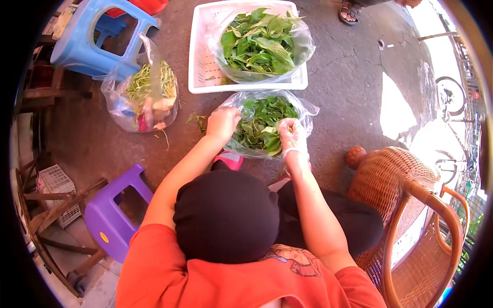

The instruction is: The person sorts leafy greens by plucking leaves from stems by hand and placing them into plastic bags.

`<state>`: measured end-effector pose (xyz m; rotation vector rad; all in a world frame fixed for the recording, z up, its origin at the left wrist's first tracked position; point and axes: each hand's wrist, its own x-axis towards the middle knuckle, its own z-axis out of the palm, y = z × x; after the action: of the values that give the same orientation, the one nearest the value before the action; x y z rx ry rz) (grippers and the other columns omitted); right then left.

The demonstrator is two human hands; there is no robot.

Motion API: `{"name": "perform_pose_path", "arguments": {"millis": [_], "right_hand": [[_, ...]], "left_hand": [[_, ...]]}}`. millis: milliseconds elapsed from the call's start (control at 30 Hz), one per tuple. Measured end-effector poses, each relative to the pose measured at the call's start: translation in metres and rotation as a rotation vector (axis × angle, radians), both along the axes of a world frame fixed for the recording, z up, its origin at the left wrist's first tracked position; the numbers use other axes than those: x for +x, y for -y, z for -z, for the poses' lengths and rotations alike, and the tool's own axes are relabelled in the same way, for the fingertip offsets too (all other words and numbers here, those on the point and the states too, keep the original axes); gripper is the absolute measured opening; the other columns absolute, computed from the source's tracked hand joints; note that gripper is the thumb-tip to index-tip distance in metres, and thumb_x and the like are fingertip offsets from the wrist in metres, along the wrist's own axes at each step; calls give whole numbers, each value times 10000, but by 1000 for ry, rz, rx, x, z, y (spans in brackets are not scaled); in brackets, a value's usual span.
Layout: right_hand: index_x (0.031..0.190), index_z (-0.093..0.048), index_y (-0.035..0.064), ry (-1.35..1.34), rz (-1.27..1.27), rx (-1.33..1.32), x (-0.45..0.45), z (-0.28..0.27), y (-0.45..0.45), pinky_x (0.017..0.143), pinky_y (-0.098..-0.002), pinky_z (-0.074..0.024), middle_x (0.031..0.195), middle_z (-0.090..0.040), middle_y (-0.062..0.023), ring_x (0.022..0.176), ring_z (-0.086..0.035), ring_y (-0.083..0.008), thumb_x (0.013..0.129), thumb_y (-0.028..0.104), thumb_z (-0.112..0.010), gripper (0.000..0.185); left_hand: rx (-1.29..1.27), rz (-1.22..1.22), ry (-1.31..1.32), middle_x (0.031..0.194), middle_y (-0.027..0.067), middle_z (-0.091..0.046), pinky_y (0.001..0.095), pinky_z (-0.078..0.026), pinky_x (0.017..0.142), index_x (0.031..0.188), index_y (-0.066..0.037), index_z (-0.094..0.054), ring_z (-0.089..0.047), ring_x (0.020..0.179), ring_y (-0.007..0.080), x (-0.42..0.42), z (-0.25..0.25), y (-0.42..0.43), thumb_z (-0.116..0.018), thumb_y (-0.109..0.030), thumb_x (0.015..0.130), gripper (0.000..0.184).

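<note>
Green leaves [262, 120] fill a clear plastic bag that lies open on the ground before me. At the bag's left edge is my left hand [224, 123], its fingers curled together; what they hold, if anything, is too small to name. My right hand [291, 134] wears a thin clear glove and pinches some leaves at the right side of the bag. Just beyond, a second clear bag with larger green leaves [259, 43] sits in a white plastic tray [197, 61].
To the left, a clear bag holds stems and scraps [151, 95] near a blue stool [77, 46]. A purple stool [110, 220] stands lower left, a wicker chair [395, 174] at the right. Another person's sandaled foot [348, 13] shows at the top.
</note>
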<state>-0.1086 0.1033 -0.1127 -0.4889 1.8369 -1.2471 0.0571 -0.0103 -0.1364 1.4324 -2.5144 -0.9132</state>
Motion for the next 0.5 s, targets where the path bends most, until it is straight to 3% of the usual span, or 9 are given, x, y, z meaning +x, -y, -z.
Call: {"name": "perform_pose_path", "arguments": {"millis": [67,133,167,200,267,333,433,500], "right_hand": [[965,-571,21,-153,-122,-105,0,-8,1,740,-302,-442,877,-603,-88,803,-555,-180,837,112,-572,157],[1026,-579,24,-453,-325,-207,6,-46,9,760,-340,-457,941,-625,-131,852,-594,-241,828,131,-587,226],[1084,-580,46,-443,-439,-182,7,-50,9,794,-385,-460,1005,-613,-176,925,-587,-320,805,165,-613,305],[1049,-596,62,-616,-518,-225,10,-54,9,750,-400,-463,906,-623,-165,845,-590,-332,794,190,-621,286],[988,-618,64,-552,-675,-83,10,-65,8,688,-416,-458,810,-612,-156,771,-584,-331,778,222,-629,262],[925,-633,78,-645,-616,-161,9,-53,3,655,-413,-453,762,-601,-141,728,-577,-316,770,238,-631,223],[830,-644,97,-710,-615,-229,8,-49,4,634,-404,-452,725,-597,-123,696,-571,-300,756,253,-635,174],[740,-634,107,-766,-628,-202,10,-53,3,623,-394,-456,694,-594,-97,679,-565,-285,745,262,-635,154]], "left_hand": [[102,72,-230,697,146,-623,404,-475,620,757,-60,-646,-615,673,321,-3,-27,-9,-619,-194,752,137],[161,160,-218,692,141,-619,387,-469,601,756,-67,-661,-611,647,303,-8,-49,-12,-633,-195,743,132],[191,184,-203,691,142,-618,387,-469,599,755,-68,-660,-611,645,303,-9,-56,-12,-634,-194,743,130],[223,207,-189,691,143,-617,386,-469,597,753,-68,-659,-610,644,304,-11,-59,-12,-634,-193,743,128],[207,197,-226,684,145,-613,382,-467,585,747,-71,-661,-609,640,304,-13,-56,-13,-639,-197,740,127],[208,191,-233,683,147,-612,382,-466,581,748,-71,-661,-608,636,307,-15,-58,-13,-642,-198,740,129],[266,242,-274,665,159,-605,317,-457,556,783,-26,-645,-613,582,219,-15,-64,-16,-639,-119,750,98],[284,280,-255,659,166,-596,326,-455,556,780,-23,-640,-610,583,232,-11,-64,-16,-637,-124,748,106]]}}
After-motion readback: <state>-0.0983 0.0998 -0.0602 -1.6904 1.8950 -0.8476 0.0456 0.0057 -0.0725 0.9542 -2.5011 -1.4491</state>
